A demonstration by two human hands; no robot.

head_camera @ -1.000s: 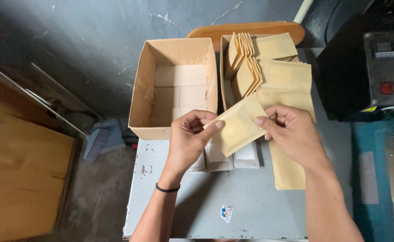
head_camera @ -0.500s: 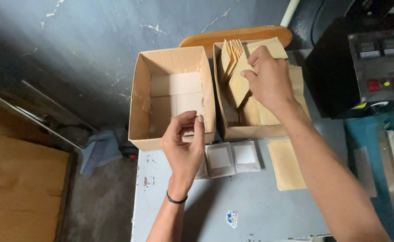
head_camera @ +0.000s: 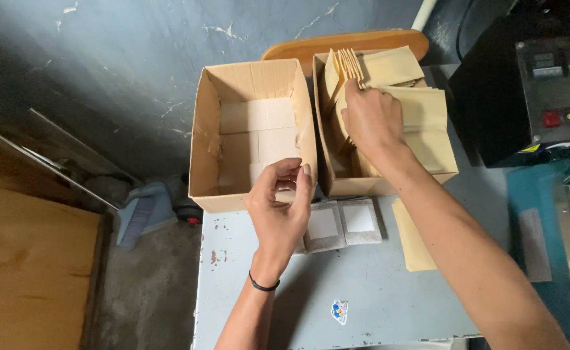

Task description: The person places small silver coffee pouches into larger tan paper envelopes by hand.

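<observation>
While my right hand (head_camera: 370, 116) grips tan envelopes (head_camera: 421, 110) in the far-right box (head_camera: 388, 185), my left hand (head_camera: 281, 210) pinches narrowly, contents unclear, above the pale-blue desk (head_camera: 375, 291); grey cracked wall (head_camera: 136, 65) behind.

bare forearms, no sleeves, thin black band (head_camera: 263, 286) (left wrist)

One camera sits on my head and looks steeply down over my forearms at the pale blue table (head_camera: 362, 285), close enough that the two cardboard boxes (head_camera: 252, 129) fill the upper middle, with floor at the left edge.
</observation>
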